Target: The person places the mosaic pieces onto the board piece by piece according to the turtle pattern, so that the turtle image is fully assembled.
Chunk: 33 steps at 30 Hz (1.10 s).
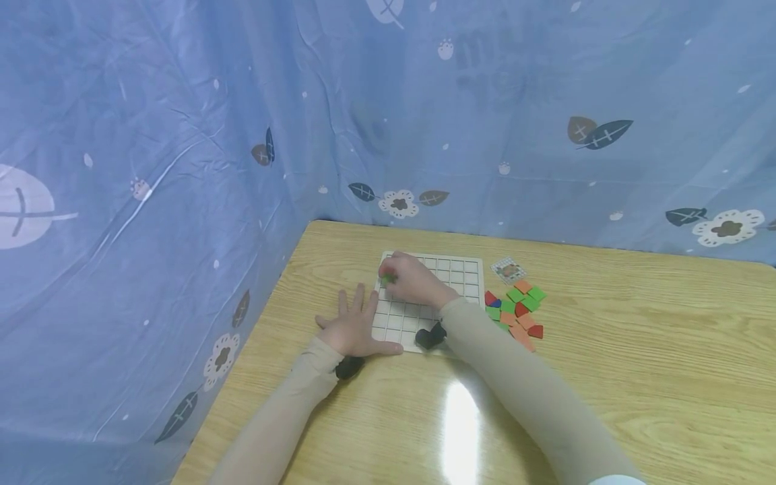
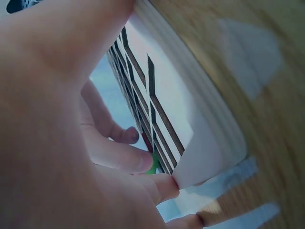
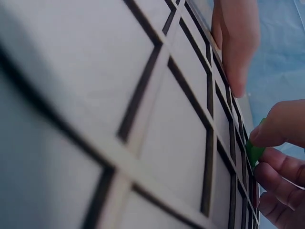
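A white board (image 1: 400,316) with a raised square grid lies flat on the table. Over its upper left cells, my right hand (image 1: 415,279) pinches a small green tile (image 3: 254,151) between thumb and fingertips. The tile sits at or just above the grid; its exact contact is hard to see. A sliver of red (image 2: 146,141) shows beside the green tile in the left wrist view, partly hidden by fingers. My left hand (image 1: 351,333) is spread with straight fingers along the board's left side, its thumb at the lower left corner.
Right of the board lie loose green, orange, red and blue tiles (image 1: 526,322), some overlapping. A small printed pattern card (image 1: 508,271) lies above them. The wooden table (image 1: 636,337) meets a blue patterned curtain (image 1: 485,135) behind and at left.
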Each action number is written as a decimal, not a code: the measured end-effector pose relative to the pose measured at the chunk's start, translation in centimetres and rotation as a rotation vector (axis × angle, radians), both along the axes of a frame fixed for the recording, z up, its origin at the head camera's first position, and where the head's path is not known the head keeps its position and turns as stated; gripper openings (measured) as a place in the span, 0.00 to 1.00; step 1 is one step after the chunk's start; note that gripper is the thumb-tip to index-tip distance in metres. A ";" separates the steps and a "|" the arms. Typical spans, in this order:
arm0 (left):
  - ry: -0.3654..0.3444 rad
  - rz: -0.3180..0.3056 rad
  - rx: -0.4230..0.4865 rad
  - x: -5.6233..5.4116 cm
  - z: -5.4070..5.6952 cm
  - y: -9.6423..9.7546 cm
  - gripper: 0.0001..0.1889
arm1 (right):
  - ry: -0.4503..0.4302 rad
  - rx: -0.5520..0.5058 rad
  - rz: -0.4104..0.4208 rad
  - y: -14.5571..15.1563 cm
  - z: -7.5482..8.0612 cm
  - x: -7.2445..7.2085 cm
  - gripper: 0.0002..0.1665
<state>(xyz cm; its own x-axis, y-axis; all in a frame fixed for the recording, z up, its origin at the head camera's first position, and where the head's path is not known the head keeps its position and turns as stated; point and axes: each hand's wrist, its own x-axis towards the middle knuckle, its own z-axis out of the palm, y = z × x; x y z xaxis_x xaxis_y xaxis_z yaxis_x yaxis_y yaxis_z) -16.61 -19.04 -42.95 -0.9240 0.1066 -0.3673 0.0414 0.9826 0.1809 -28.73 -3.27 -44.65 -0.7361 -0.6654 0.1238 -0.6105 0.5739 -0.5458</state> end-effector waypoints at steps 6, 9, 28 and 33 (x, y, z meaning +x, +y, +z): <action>0.000 -0.005 0.001 0.0 0.1 0.0 0.69 | -0.012 0.011 -0.002 -0.2 0.5 0.3 0.16; 0.000 -0.008 -0.005 0.0 0.0 0.0 0.69 | -0.003 0.020 -0.001 -0.2 0.5 0.3 0.17; 0.010 -0.008 -0.012 -0.5 -1.5 -0.4 0.72 | 0.041 0.043 0.016 0.4 0.3 0.6 0.16; -0.023 -0.006 -0.012 -0.2 -0.3 0.0 0.69 | 0.025 0.037 0.009 0.7 0.4 0.8 0.18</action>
<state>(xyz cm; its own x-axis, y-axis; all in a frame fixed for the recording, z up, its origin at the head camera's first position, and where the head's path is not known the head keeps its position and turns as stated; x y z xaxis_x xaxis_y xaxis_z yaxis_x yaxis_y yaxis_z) -16.80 -19.05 -43.29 -0.9148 0.1070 -0.3896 0.0429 0.9846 0.1696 -27.95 -2.56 -44.21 -0.7272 -0.6764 0.1171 -0.6287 0.5878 -0.5092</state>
